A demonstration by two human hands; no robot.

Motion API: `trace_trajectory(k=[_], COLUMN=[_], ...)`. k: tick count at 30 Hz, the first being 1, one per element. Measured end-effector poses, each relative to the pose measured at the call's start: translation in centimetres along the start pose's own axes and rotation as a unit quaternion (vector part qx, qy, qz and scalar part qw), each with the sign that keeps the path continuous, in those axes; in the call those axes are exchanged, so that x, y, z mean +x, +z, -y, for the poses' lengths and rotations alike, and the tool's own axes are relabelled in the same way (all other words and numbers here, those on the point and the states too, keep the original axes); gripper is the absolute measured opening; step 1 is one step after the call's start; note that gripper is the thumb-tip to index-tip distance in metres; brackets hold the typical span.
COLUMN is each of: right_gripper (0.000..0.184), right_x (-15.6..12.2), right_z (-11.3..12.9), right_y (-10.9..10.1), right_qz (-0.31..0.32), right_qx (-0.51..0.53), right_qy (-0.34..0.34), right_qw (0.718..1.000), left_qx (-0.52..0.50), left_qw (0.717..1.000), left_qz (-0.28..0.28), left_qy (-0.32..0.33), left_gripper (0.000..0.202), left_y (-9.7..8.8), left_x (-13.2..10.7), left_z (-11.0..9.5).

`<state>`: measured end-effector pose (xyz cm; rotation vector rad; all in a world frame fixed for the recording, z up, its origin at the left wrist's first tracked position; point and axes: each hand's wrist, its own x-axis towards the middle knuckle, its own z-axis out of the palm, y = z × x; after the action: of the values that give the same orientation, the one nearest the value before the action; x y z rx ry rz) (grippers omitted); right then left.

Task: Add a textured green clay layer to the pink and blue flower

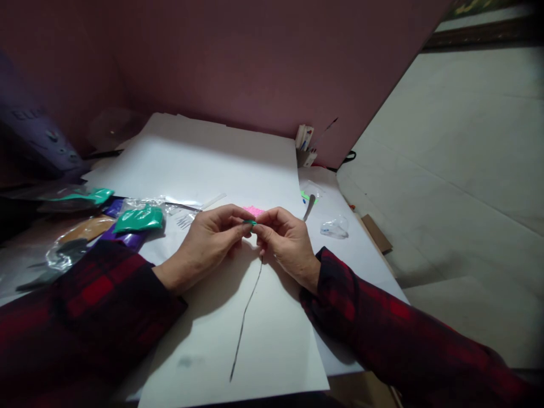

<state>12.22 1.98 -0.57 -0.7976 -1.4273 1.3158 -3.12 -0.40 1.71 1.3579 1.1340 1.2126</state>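
Observation:
My left hand [212, 238] and my right hand [284, 238] meet over a white sheet of paper [204, 164], fingertips pinched together. Between them sits a small green piece [250, 222], held by both hands. A thin dark strand [246, 317] hangs from my right hand's fingers and trails down across the paper toward me. A small pink object [254, 211] lies just behind the fingertips, partly hidden. Both sleeves are red and black plaid.
Clear plastic bags with green [138, 218], brown and purple contents lie at the left. A metal tool [309, 207] and a small clear bag [335, 226] lie to the right. A maroon wall [255, 56] stands behind, with small packets [305, 144] at its foot.

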Motion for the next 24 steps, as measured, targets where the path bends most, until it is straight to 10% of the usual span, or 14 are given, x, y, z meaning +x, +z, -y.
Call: trace_trajectory(k=[16, 24], right_gripper=[0.01, 0.012], right_x=[-0.17, 0.67], right_z=[-0.5, -0.18], right_y=[-0.07, -0.34], right_qz=[0.0, -0.142], right_qx=[-0.06, -0.037], right_qy=[-0.05, -0.007], right_qw=[0.997, 0.989], left_qx=[0.132, 0.002], left_qw=[0.991, 0.998], left_qz=[0.028, -0.062], left_qy=[0.009, 0.002], left_gripper=[0.017, 0.018], left_y=[0.0, -0.25], left_x=[-0.02, 0.27], left_z=[-0.1, -0.07])
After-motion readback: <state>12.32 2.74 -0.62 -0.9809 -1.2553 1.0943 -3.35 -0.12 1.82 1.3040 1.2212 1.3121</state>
